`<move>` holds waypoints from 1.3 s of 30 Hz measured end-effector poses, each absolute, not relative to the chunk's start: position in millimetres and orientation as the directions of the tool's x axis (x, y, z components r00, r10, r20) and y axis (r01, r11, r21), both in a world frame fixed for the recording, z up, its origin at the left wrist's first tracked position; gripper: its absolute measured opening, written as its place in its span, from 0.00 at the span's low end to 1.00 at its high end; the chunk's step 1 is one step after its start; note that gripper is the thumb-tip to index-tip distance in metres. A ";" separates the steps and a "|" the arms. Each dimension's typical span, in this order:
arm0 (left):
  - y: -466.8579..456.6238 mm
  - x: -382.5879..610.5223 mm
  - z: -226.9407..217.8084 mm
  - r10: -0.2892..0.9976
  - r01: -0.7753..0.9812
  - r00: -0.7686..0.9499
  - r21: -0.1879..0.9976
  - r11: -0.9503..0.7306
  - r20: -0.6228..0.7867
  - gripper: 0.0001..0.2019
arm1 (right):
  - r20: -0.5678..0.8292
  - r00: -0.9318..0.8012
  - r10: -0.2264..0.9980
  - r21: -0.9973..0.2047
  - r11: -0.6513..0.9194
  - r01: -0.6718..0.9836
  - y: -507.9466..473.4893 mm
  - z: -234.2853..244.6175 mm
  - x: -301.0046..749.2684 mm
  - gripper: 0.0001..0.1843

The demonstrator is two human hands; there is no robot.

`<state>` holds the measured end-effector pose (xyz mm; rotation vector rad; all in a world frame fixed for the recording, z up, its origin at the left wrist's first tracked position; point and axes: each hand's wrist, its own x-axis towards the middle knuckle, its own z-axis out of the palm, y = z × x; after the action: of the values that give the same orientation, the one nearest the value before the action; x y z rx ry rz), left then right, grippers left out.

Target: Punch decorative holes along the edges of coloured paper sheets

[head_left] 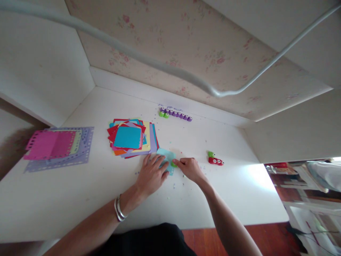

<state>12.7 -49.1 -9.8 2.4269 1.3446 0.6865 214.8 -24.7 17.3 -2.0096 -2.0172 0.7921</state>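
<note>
Under left hand (151,176): blue sheet (167,155) askew; right hand (189,169) pinching punch (174,165).

White worktop (80,199): smooth, matt laminate. Light blue paper square (166,155) and stack of coloured paper squares (131,138): matt, flat. Small green plastic punch (173,164) and red plastic punches (216,161): glossy. Silver metal bangles (119,209): polished. Reddish wooden floor (202,236): glossy.
</note>
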 end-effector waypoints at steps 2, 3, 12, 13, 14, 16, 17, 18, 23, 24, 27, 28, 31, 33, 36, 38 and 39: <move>-49.1 12.6 -10.1 0.850 0.719 0.459 0.454 -0.527 0.258 0.14 | -0.264 -0.060 0.963 -0.516 -0.088 0.852 -24.4 16.4 213.9 0.32; -49.0 12.5 -10.2 0.850 0.720 0.462 0.452 -0.526 0.254 0.14 | -0.278 -0.055 0.959 -0.529 -0.105 0.842 -24.4 16.0 213.4 0.31; -47.6 12.8 -9.1 0.849 0.724 0.475 0.446 -0.526 0.230 0.15 | -0.333 -0.008 0.943 -0.542 -0.185 0.820 -26.2 11.0 212.1 0.32; -47.4 13.1 -9.1 0.848 0.723 0.478 0.445 -0.528 0.229 0.15 | -0.340 -0.014 0.940 -0.544 -0.184 0.819 -25.6 11.1 212.5 0.32; -47.2 13.3 -9.1 0.847 0.723 0.479 0.444 -0.529 0.229 0.15 | -0.344 -0.021 0.939 -0.546 -0.182 0.818 -25.0 11.3 212.8 0.32; -46.9 13.8 -9.3 0.849 0.724 0.476 0.444 -0.527 0.230 0.15 | -0.355 -0.034 0.934 -0.551 -0.180 0.815 -23.5 11.8 213.4 0.32; -46.8 14.0 -9.4 0.850 0.726 0.474 0.444 -0.525 0.231 0.15 | -0.363 -0.038 0.931 -0.553 -0.183 0.813 -22.7 12.1 213.6 0.32; -46.8 14.1 -9.5 0.851 0.727 0.473 0.444 -0.524 0.229 0.15 | -0.373 -0.042 0.927 -0.555 -0.187 0.811 -22.0 12.4 213.8 0.32; -46.6 13.8 -9.7 0.845 0.731 0.484 0.427 -0.532 0.227 0.14 | -0.409 -0.045 0.911 -0.541 -0.202 0.816 -19.8 15.0 214.0 0.32; -46.6 13.7 -9.5 0.845 0.731 0.484 0.425 -0.534 0.229 0.14 | -0.413 -0.042 0.910 -0.536 -0.205 0.819 -19.7 15.7 213.9 0.32; -46.8 13.3 -9.1 0.845 0.735 0.481 0.418 -0.534 0.233 0.14 | -0.409 -0.037 0.912 -0.529 -0.203 0.824 -19.7 17.2 213.6 0.31; -47.0 13.3 -8.9 0.843 0.735 0.482 0.415 -0.537 0.238 0.14 | -0.407 -0.039 0.913 -0.530 -0.202 0.823 -19.7 17.3 213.8 0.31; -47.9 13.3 -8.5 0.836 0.731 0.485 0.406 -0.548 0.256 0.13 | -0.412 -0.049 0.910 -0.550 -0.206 0.810 -19.2 16.1 215.7 0.31; -48.5 13.3 -8.1 0.834 0.731 0.479 0.403 -0.551 0.272 0.13 | -0.424 -0.033 0.905 -0.557 -0.232 0.798 -18.9 14.8 217.9 0.31; -49.2 13.2 -7.8 0.836 0.734 0.471 0.401 -0.549 0.282 0.13 | -0.420 0.013 0.907 -0.550 -0.266 0.792 -20.1 13.7 221.2 0.31; -49.3 13.1 -7.7 0.836 0.735 0.472 0.400 -0.548 0.279 0.13 | -0.400 0.017 0.916 -0.557 -0.257 0.790 -22.4 14.2 223.4 0.29; -49.4 13.1 -7.7 0.837 0.735 0.471 0.400 -0.547 0.278 0.13 | -0.388 0.016 0.922 -0.562 -0.250 0.789 -23.9 14.9 224.8 0.29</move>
<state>13.1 -49.4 -7.7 2.4944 1.3564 0.6602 224.8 -23.9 14.9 -2.0957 -1.7959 1.0523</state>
